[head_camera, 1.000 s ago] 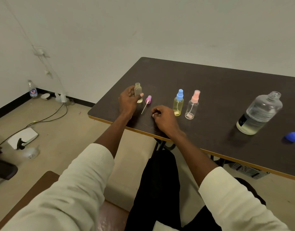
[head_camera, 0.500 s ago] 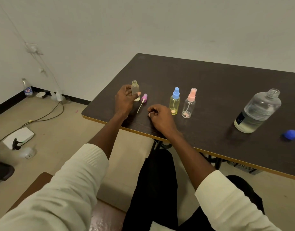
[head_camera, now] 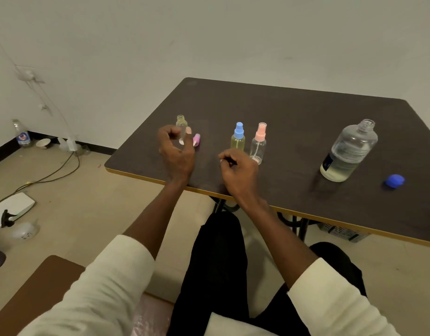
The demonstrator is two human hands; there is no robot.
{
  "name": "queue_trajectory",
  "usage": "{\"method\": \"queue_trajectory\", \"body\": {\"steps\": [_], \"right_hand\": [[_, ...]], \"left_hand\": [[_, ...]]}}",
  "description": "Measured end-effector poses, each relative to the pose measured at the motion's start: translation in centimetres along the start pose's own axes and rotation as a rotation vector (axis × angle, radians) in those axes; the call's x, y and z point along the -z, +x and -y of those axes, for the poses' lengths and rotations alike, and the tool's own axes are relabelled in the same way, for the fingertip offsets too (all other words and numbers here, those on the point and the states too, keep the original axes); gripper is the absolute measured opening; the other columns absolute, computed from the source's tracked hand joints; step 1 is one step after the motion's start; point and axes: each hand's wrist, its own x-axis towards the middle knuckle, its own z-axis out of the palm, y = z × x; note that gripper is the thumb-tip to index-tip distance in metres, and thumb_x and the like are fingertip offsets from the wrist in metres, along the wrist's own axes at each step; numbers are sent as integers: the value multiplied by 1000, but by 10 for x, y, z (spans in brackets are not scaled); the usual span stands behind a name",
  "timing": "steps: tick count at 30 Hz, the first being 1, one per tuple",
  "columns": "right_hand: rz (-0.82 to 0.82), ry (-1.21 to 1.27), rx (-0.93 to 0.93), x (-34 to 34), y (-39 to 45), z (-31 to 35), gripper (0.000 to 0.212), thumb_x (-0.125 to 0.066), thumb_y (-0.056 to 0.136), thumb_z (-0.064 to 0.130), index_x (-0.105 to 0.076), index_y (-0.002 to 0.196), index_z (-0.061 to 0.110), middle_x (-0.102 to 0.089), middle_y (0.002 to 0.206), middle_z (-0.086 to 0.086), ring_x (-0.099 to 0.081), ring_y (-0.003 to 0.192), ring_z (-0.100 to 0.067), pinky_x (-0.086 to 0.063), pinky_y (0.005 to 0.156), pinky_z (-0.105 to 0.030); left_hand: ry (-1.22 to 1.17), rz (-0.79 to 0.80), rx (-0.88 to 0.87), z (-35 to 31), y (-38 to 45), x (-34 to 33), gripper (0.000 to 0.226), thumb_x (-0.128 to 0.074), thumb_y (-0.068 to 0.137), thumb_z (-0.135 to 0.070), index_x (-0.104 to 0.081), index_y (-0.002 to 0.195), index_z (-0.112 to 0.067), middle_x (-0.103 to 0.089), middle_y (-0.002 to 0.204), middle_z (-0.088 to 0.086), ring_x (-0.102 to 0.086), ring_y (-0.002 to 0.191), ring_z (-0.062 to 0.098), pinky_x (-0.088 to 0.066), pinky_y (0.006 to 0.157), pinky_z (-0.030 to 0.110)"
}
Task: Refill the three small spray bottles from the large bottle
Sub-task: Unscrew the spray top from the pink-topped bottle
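Note:
A small uncapped spray bottle stands at the table's left. My left hand curls round it, fingers on its left and thumb against its right side. Its purple spray top lies just right of the thumb, partly hidden. A blue-topped bottle with yellowish liquid and a pink-topped clear bottle stand side by side. My right hand is curled into a fist in front of them and holds nothing. The large bottle, uncapped and partly filled, stands to the right, with its blue cap beside it.
The dark table has a yellow front edge that runs close to my wrists. On the floor to the left are cables, a white device and a bottle by the wall. A crate sits under the table.
My left thumb has slid from the front of the small open bottle to its right side, and the hand has risen a little. My right fist has stayed put.

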Motion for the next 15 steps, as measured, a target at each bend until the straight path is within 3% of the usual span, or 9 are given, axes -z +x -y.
{"method": "queue_trajectory", "body": {"steps": [2, 4, 7, 9, 12, 15], "right_hand": [[-98, 2, -2, 15, -4, -5, 11, -64, 82, -5, -71, 85, 3, -69, 83, -4, -62, 77, -11, -51, 72, -17], [-173, 18, -68, 31, -4, -11, 11, -64, 82, -3, -71, 86, 5, -68, 84, -2, -62, 77, -11, -52, 72, -20], [-255, 51, -204, 52, 5, -24, 15, -63, 80, -3, -69, 86, 9, -67, 84, 0, -61, 75, -9, -51, 69, -18], [-275, 52, -260, 62, 12, -32, 18, -62, 79, -4, -67, 88, 10, -65, 86, -2, -59, 73, -6, -48, 67, -15], [-230, 27, -320, 72, 20, -44, 25, -67, 77, -2, -61, 96, 12, -63, 94, -4, -55, 77, -8, -46, 68, -14], [-68, 42, -420, 74, 26, -55, 51, -81, 73, 12, -57, 118, 14, -60, 115, 0, -57, 97, -9, -47, 80, -15]], "left_hand": [[-86, 24, -12, -19, -21, -11, 18, -67, 94, -18, -52, 96, -8, -53, 92, 5, -52, 84, 17, -43, 77, 14], [-160, 90, -15, -33, -39, -25, 17, -67, 95, -13, -49, 96, -11, -52, 90, 4, -52, 83, 18, -46, 78, 19], [-210, 171, -15, -47, -58, -44, 16, -68, 92, -11, -52, 97, -12, -55, 90, 3, -56, 84, 22, -49, 79, 26], [-214, 174, 21, -52, -64, -53, 16, -66, 91, -8, -52, 98, -13, -55, 91, -5, -55, 86, 16, -49, 81, 26], [-187, 157, 93, -53, -68, -60, 20, -63, 88, 1, -53, 98, -13, -54, 91, -10, -54, 84, 9, -49, 80, 22], [-148, 243, 8, -49, -68, -62, 19, -61, 86, 5, -56, 99, -8, -56, 91, -3, -56, 83, 12, -50, 78, 22]]}}
